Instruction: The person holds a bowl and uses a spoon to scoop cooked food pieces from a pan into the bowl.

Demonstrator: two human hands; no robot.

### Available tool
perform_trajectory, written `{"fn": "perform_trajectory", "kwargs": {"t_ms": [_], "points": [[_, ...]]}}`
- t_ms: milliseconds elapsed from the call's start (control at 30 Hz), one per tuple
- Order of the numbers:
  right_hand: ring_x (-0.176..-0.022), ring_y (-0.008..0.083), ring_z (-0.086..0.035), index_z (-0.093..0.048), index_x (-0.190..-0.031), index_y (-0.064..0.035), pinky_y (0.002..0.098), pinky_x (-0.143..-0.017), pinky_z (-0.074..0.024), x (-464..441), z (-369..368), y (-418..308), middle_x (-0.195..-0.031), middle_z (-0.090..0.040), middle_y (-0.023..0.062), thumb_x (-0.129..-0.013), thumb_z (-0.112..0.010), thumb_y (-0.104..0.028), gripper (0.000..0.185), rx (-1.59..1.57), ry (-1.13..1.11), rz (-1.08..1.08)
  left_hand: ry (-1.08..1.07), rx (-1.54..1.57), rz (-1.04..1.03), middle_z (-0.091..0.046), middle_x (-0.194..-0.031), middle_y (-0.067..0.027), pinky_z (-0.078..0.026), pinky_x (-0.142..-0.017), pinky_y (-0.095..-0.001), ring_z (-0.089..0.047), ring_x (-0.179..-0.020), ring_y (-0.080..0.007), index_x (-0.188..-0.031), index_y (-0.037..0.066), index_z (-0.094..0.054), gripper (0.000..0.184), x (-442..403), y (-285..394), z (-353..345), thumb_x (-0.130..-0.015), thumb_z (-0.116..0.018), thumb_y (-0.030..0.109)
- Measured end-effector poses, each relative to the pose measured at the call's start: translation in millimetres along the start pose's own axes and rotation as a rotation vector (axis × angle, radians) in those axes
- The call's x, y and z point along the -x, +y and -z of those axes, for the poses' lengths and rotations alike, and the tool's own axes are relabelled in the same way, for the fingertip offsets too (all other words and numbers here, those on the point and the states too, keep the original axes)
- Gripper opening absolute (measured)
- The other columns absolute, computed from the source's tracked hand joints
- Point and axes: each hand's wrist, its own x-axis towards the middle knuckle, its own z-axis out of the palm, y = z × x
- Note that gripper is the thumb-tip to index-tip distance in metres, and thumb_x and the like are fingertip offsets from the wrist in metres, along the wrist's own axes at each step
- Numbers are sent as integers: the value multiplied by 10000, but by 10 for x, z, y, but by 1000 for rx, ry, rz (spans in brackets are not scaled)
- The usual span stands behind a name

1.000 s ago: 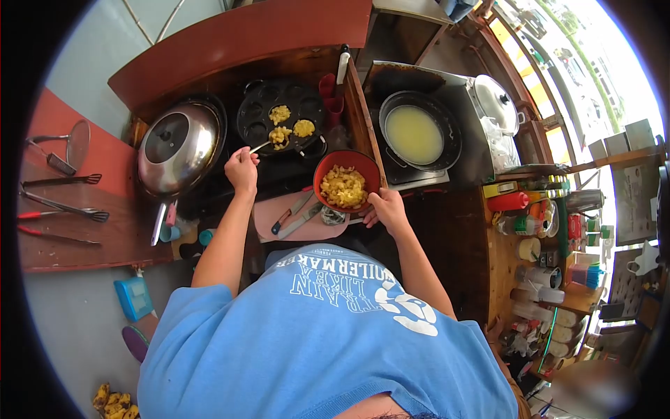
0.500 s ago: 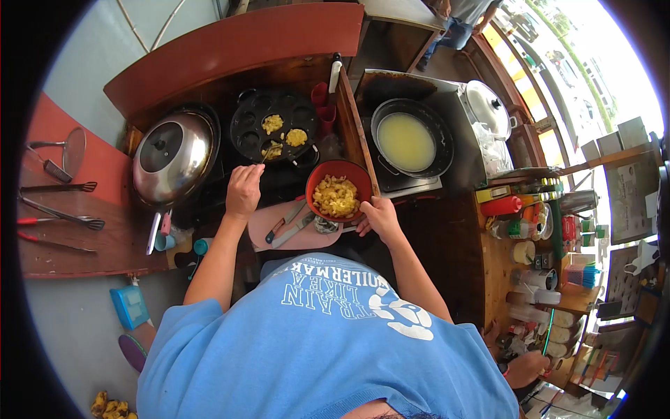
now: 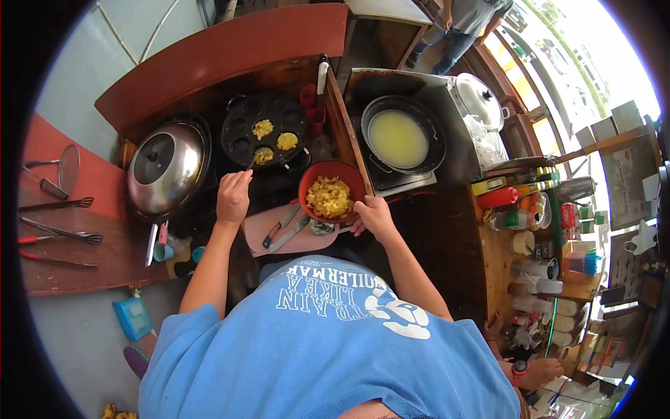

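My left hand (image 3: 234, 197) pinches a thin-handled utensil (image 3: 252, 163), whose tip meets the yellow food (image 3: 263, 155) in the nearest filled cup of a black, round multi-cup pan (image 3: 279, 107). Two more cups of that pan hold yellow lumps. My right hand (image 3: 375, 216) grips the near right rim of a red bowl (image 3: 357, 178), thumb at the edge. Chunky yellow food (image 3: 329, 197) fills the lower part of this bowl. Under and beside the bowl lie two knives (image 3: 292, 233) on a pink cutting board (image 3: 317, 242).
Left of the pan stands a lidded wok (image 3: 185, 164). A black pan of yellowish liquid (image 3: 398, 140) sits right, beyond a wooden divider (image 3: 349, 133). Bottles and jars crowd the right shelf (image 3: 494, 279). Another person's hand (image 3: 541, 373) shows lower right; someone stands at the back.
The food in the nearest filled cup looks rounder and more spread, with the utensil still at it. My right hand keeps the bowl. The other person's watch now shows at lower right.
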Motion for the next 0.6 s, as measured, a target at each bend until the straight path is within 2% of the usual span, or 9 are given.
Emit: {"fn": "perform_trajectory", "kwargs": {"t_ms": [33,100,200,400,600], "points": [[-505,252,-679,-568,-895,120,356,-415,-566,-1,-2,-7,-693,-673,206,-921,-538,-85,209,16,3,-5,-6,-4,-1,-708,-943,-124,-525,-849,-405,-672,-889,-298,-1055,-9,-702,164,-1,4,26,-895,-674,8],[-506,253,-680,-569,-897,120,355,-418,-568,6,2,-11,-702,-676,208,-922,-536,-87,212,16,0,-5,83,68,145,-716,-931,-137,-532,-814,-410,-674,-870,-314,-1046,-14,-701,132,-24,31,36,-926,-663,27],[-508,254,-681,-570,-900,120,353,-422,-572,10,8,-28,-715,-681,212,-923,-531,-91,215,31,-4,0,39,129,181,-718,-925,-143,-534,-794,-412,-673,-857,-324,-1035,-18,-699,118,-14,89,11,-935,-661,32],[-511,247,-682,-575,-913,116,349,-428,-574,6,-1,-19,-724,-689,214,-927,-524,-100,223,44,-2,-5,89,41,128,-712,-935,-129,-530,-826,-406,-667,-870,-313,-1033,3,-705,124,-62,-57,-70,-914,-670,10],[-502,246,-675,-572,-911,119,348,-418,-567,-5,-16,-13,-722,-689,220,-923,-523,-94,219,12,7,5,-28,-32,-10,-710,-968,-123,-527,-862,-398,-665,-914,-303,-1061,12,-706,171,-14,-178,-175,-891,-684,13]]}}
